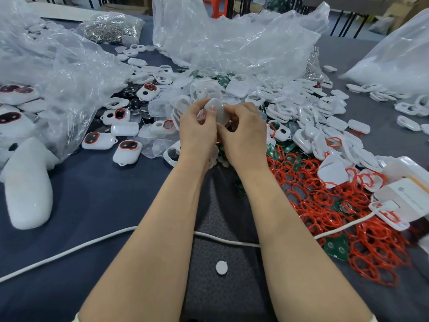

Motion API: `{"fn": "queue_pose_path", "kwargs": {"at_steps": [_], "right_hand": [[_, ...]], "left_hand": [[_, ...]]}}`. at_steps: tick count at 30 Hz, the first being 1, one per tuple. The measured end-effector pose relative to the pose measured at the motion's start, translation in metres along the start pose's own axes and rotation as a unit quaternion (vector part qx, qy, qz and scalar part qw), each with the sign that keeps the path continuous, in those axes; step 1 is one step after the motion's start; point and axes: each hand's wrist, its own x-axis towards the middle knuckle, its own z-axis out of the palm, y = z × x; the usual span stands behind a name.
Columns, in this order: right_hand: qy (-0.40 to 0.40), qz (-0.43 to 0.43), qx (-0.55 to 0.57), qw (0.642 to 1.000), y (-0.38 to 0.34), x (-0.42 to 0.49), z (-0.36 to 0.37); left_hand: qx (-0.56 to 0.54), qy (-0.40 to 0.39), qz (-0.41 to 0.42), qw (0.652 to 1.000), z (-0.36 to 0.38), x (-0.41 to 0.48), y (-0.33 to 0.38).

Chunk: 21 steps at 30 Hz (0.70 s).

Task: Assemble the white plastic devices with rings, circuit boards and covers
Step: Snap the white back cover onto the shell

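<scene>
My left hand [196, 130] and right hand [244, 132] both pinch one white device cover [217, 111], left thumb on its face, held over the pile of white shells [285, 105] on the bench [97, 196]. Red rings [325, 205] heaped at right, green circuit boards [336, 248] among them.

A red stool [218, 6] stands beyond the blue table [104, 194].

White, red and green on navy.
We take the frosted white cover [216, 111] as our mark: right of it lie bright red rings [336, 217] with dark green circuit boards [336, 249] among them; behind it, plain white shells [237, 89]; left of it, white devices [127, 151] with red-rimmed dark windows, all on a navy cloth [92, 205].
</scene>
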Motion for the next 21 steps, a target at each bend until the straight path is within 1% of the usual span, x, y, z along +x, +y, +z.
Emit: {"fn": "queue_pose_path", "kwargs": {"at_steps": [4,7,10,12,15,18,21], "right_hand": [[-0.014,-0.005,-0.004,1.000,-0.002,0.000,0.000],[-0.040,0.050,0.077,0.995,-0.001,0.003,-0.007],[-0.045,0.129,0.189,0.972,0.005,0.005,-0.015],[-0.049,0.159,0.217,0.962,0.007,0.005,-0.017],[-0.066,0.182,0.233,0.953,0.010,0.007,-0.018],[-0.058,0.202,0.290,0.934,0.011,0.009,-0.019],[-0.055,0.204,0.304,0.929,0.012,0.008,-0.018]], "left_hand": [[-0.012,0.014,-0.009,1.000,-0.001,0.001,0.000],[-0.051,0.007,-0.023,0.998,-0.002,0.002,0.001],[-0.074,-0.018,-0.029,0.997,0.000,0.000,0.002],[-0.078,-0.041,-0.027,0.996,0.000,-0.001,0.003],[-0.092,-0.063,-0.026,0.993,-0.002,-0.002,0.005],[-0.106,-0.075,-0.026,0.991,-0.004,-0.003,0.006],[-0.101,-0.068,-0.031,0.992,-0.002,-0.003,0.004]]}}
